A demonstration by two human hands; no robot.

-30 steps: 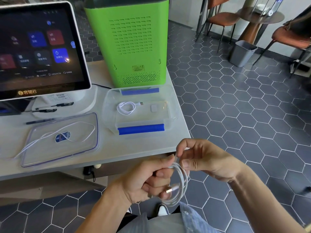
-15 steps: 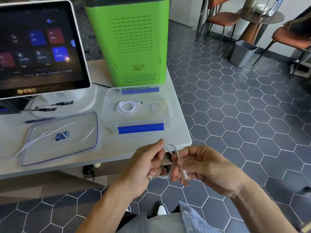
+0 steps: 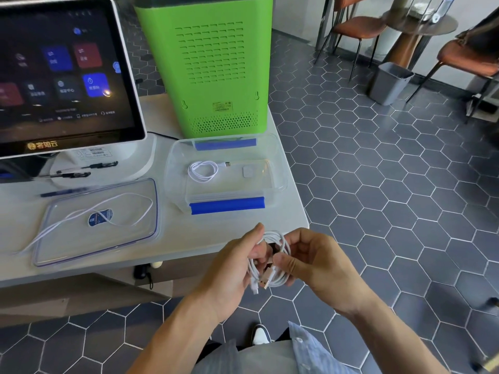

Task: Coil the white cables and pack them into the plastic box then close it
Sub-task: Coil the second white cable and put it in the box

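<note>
Both hands hold 1 white cable in the air, just off the table's front edge. The left hand (image 3: 237, 268) grips the coiled cable (image 3: 270, 263) with curled fingers. The right hand (image 3: 316, 268) pinches its loose end. The plastic box (image 3: 278, 168) sits open near the table's right edge with 1 small coil (image 3: 202, 170) inside. Another cable (image 3: 113, 211) lies loose by the lid (image 3: 155, 211), not coiled yet. If the fingers let go too soon, the loops could spring apart and drop to the floor.

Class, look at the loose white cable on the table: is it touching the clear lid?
Touching. The head view shows the loose white cable lying across the clear lid, one end trailing off its left edge onto the table.
</note>
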